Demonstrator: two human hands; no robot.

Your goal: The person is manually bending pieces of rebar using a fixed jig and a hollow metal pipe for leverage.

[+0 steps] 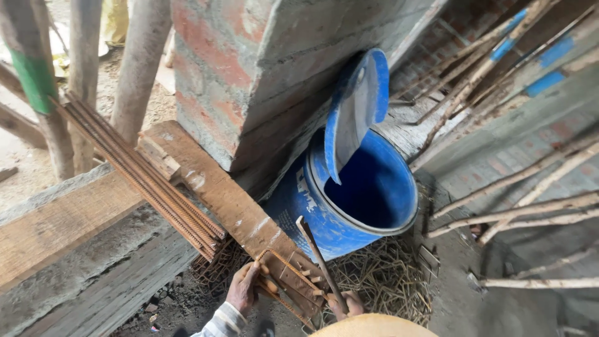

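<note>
Rusty bent rebar stirrup [284,274] on the plank's end, thin rusty bar [321,262] slanting across it.

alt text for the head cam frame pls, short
Two bare hands, left hand and right hand, hold a bent rusty rebar stirrup and a metal bar against a wooden plank. Behind stand an open blue plastic drum, a brick pillar and bundled rebar rods.

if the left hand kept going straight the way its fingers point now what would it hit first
The left hand grips a bent rebar loop, fingers pointing up and right. Straight on, it would probably meet the wooden plank first, then the blue drum; depth is unclear.
</note>
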